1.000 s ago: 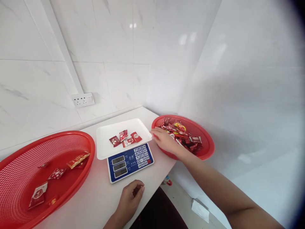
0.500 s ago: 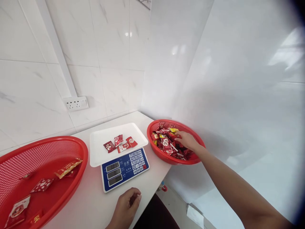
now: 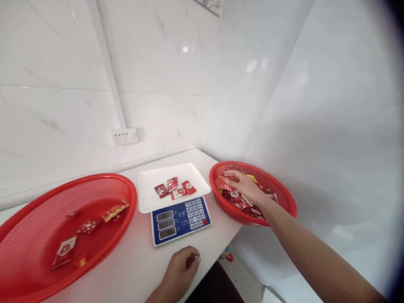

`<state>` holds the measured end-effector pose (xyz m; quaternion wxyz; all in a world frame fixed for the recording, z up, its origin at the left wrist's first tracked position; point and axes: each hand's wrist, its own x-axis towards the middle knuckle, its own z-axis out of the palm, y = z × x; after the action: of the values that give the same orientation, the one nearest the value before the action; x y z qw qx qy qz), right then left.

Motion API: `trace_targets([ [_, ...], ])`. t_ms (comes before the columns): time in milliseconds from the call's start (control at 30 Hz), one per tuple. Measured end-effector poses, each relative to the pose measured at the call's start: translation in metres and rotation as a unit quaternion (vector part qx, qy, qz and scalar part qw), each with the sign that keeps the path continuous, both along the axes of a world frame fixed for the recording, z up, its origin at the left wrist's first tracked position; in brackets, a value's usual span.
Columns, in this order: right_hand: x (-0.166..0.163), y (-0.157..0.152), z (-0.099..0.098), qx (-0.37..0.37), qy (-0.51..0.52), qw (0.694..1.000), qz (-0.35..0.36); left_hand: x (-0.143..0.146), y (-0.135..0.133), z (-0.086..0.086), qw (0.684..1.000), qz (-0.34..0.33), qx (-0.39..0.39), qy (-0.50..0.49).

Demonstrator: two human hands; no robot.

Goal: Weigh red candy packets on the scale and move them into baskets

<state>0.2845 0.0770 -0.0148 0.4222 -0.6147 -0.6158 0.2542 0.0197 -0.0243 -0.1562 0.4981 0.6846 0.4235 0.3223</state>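
Note:
My right hand reaches over the right red basket, which holds many small red and yellow wrapped snacks. Its thumb and fingers pinch a flat red snack packet above the pile. On the table's front part, my left hand rests with curled fingers, and nothing shows in it. Just beyond is a blue and white digital scale, its display digits too dim to read. Several small red packets lie together on its white weighing tray.
A larger red mesh basket on the left holds several scattered packets. The white table meets tiled walls with a power socket. Its right edge drops to the floor, where an object with a red part sits.
My right hand has moved toward the left side of the right basket and now has a red packet in its fingers. The view has turned left. My left hand stays curled.

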Motion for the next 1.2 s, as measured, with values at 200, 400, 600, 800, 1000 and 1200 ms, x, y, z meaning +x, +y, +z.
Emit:
trace_targets([
  [200,-0.086,0.038,-0.013,0.006,0.06,0.994,0.094,0.0,-0.001,0.006,1.0,0.014,-0.008,0.01],
  [400,-0.107,0.025,-0.025,0.127,-0.016,0.988,0.086,0.001,-0.003,0.01,0.999,0.025,-0.017,0.021],
  [600,-0.078,-0.063,-0.076,0.074,-0.024,0.992,0.097,0.001,-0.003,0.005,0.999,0.02,0.01,0.046],
  [800,-0.063,-0.104,-0.138,-0.012,-0.035,0.997,0.07,0.001,-0.004,0.005,0.998,0.032,0.008,0.045],
  [1000,-0.064,-0.093,-0.16,0.004,-0.041,0.998,0.049,0.004,-0.007,0.007,0.998,0.047,-0.008,0.041],
  [1200,-0.066,-0.096,-0.179,0.154,-0.118,0.98,0.046,-0.008,0.013,0.046,0.997,0.066,-0.031,0.014],
])
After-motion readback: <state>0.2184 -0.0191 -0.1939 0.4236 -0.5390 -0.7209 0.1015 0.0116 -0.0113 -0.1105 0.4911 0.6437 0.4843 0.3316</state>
